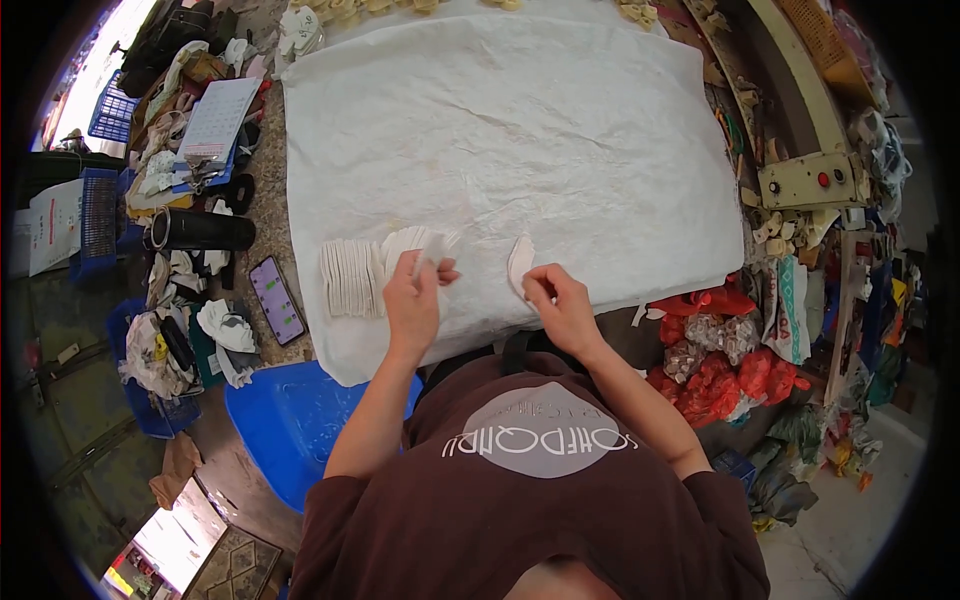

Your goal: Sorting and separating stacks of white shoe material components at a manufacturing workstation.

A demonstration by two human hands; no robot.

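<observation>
Thin white pieces point(350, 279), like cut pads, stand packed on edge in a row at the left of a white sheet. More of them lean in a fan point(402, 241) at the row's right end. My left hand point(412, 300) is beside this fan, its fingers closed on a thin whitish piece point(432, 249) blurred by motion. To the right, my right hand point(560, 306) has thumb and fingers pinched at the lower end of a single white curved piece point(520, 262). The exact grip of the fingertips is partly hidden.
The creased white sheet point(510, 130) covers the table. Left of it are a phone point(277, 300), a black bottle point(205, 229) and a clipboard point(217, 125). A blue tub point(290, 425) stands below the left edge. Red plastic bags point(715, 385) and a control box point(810, 182) are at right.
</observation>
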